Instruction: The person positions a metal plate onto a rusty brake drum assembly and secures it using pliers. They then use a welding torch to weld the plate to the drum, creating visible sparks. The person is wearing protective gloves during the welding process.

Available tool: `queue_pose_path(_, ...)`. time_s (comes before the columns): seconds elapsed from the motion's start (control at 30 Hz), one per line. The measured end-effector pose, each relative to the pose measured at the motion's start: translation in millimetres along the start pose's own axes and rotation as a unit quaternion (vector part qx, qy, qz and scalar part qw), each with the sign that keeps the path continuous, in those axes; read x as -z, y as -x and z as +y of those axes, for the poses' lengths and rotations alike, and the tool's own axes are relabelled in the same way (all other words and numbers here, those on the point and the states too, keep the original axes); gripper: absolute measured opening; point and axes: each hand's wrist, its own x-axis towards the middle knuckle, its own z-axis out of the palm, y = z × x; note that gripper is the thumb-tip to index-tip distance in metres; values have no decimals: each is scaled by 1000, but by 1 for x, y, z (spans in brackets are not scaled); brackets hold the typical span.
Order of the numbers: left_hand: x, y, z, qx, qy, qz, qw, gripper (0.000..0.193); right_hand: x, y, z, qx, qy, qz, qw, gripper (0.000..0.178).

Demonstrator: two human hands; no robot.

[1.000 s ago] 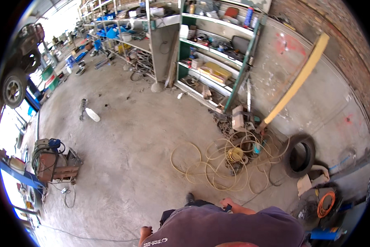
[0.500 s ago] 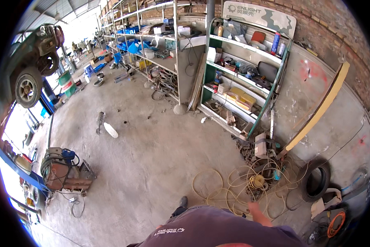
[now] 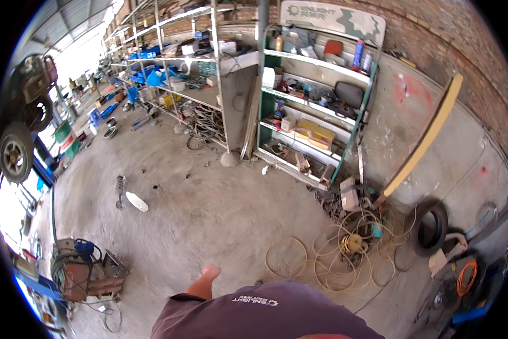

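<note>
My left hand (image 3: 211,272) reaches out past the dark shirt, low in the middle of the picture, above the concrete floor. Its fingers are small and blurred, so their pose is unclear, and I see nothing held in it. My right hand is out of the picture. Loops of pale yellow hose (image 3: 292,240) lie on the floor to the right, tangled around a yellow reel-like piece (image 3: 353,244). A white plastic bottle (image 3: 136,201) rests on the floor ahead to the left, beside a rusty coil-spring part (image 3: 119,191).
A corded machine (image 3: 76,277) stands at the left. Green-framed shelves (image 3: 316,133) hold cans and boxes; taller metal racks (image 3: 219,85) run behind. At the right are a tyre (image 3: 443,231), an orange hose (image 3: 466,277) and a yellow curved strip (image 3: 426,150). A vehicle (image 3: 31,101) is raised far left.
The view has swung rightward and the scene has shifted left. My left hand has swung forward into sight, while my right hand has dropped out of the picture.
</note>
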Motion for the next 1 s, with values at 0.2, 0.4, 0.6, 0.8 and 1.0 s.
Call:
queue_pose_path(0.2,18,-31,103,-32,2,-50,998,40,-34,39,44,-54,-107,40,992,25)
queue_pose_path(0.4,4,17,225,-200,-94,-125,967,35,-107,99,168,-77,-9,44,996,25)
queue_pose_path(0.6,37,45,283,-361,-138,-111,916,26,-190,165,235,-45,124,19,991,25)
queue_pose_path(0.8,50,5,302,-448,-221,-23,866,24,-217,157,235,-148,-11,127,981,26)
queue_pose_path(1.0,-4,-8,381,-437,-314,-146,830,24,-210,144,245,-205,-109,175,957,31)
